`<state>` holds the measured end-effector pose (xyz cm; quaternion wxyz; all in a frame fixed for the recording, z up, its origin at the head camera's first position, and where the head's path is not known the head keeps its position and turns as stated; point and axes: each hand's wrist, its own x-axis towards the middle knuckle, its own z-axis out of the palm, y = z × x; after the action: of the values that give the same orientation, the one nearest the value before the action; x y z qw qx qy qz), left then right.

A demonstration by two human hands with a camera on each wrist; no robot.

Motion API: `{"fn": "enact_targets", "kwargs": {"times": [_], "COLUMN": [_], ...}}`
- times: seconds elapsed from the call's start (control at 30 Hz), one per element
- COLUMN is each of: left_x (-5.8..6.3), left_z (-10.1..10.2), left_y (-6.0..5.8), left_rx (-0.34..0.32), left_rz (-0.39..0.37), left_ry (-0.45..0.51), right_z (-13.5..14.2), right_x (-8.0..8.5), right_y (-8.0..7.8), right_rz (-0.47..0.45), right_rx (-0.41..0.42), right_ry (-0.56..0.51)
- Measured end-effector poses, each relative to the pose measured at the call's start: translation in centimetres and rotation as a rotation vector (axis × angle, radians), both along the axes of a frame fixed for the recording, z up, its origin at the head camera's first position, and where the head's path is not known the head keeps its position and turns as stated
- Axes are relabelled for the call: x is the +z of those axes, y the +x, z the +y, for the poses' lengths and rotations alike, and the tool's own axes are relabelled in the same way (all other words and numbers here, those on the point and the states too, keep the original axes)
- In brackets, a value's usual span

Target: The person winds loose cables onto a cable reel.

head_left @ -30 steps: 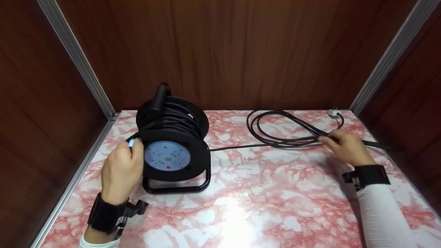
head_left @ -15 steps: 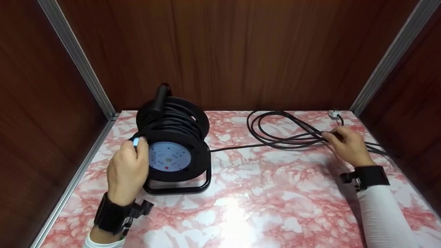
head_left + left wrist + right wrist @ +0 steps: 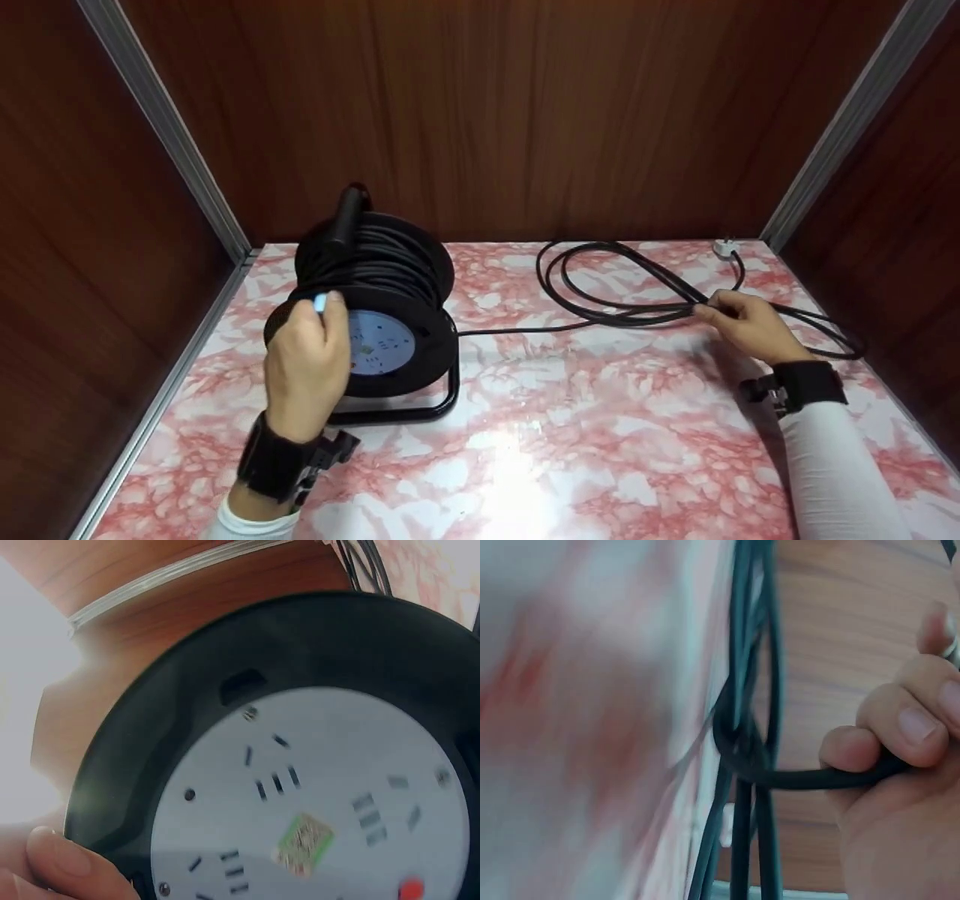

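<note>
A black cable reel (image 3: 401,262) stands on its tube frame at the left of the head view. My left hand (image 3: 304,367) holds the light-blue knob (image 3: 320,303) at the edge of its front flange. The left wrist view shows the reel's pale socket panel (image 3: 315,742), with a red button (image 3: 411,889) and a small label; my fingers lie by the flange edge. My right hand (image 3: 750,326) holds black cable (image 3: 802,779) between curled fingers and thumb, over the loose loops at right. A single strand runs from these loops to the reel.
A white plug (image 3: 725,247) lies at the far right corner of the pink-marbled table (image 3: 570,420). Dark wood panels (image 3: 487,112) with grey metal corner strips close in the back and both sides. Cable loops reach close to the right panel.
My left hand has moved right with the knob, and the reel's face has turned, its red button shifting left. My right hand lifted a strand slightly, then lowered; a loop beyond it has changed shape.
</note>
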<state>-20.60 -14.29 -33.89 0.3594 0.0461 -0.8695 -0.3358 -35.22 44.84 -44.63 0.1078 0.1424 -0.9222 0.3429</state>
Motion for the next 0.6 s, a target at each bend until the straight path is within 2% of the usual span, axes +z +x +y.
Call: {"fn": "enact_targets", "kwargs": {"times": [0.2,0.4,0.47,0.6], "left_x": [-0.5,-1.0,-1.2,-1.4], "left_z": [1.8,2.8,2.9,3.2], "left_y": [-0.1,-0.4,-0.4,-0.4], "left_rx": [0.002,-0.021,-0.017,-0.013], "left_rz": [0.029,0.055,0.066,0.079], "left_ry": [-0.012,-0.052,-0.061,-0.070], "right_z": [-0.9,-1.3,-1.7,-2.4], "right_x": [-0.5,-0.4,0.1,1.3], "right_y": [-0.4,-0.1,0.0,0.1], "right_rz": [-0.044,-0.127,-0.066,0.208], "right_rx": [0.072,0.085,0.061,-0.014], "right_ry": [0.022,0.106,0.108,0.042]}}
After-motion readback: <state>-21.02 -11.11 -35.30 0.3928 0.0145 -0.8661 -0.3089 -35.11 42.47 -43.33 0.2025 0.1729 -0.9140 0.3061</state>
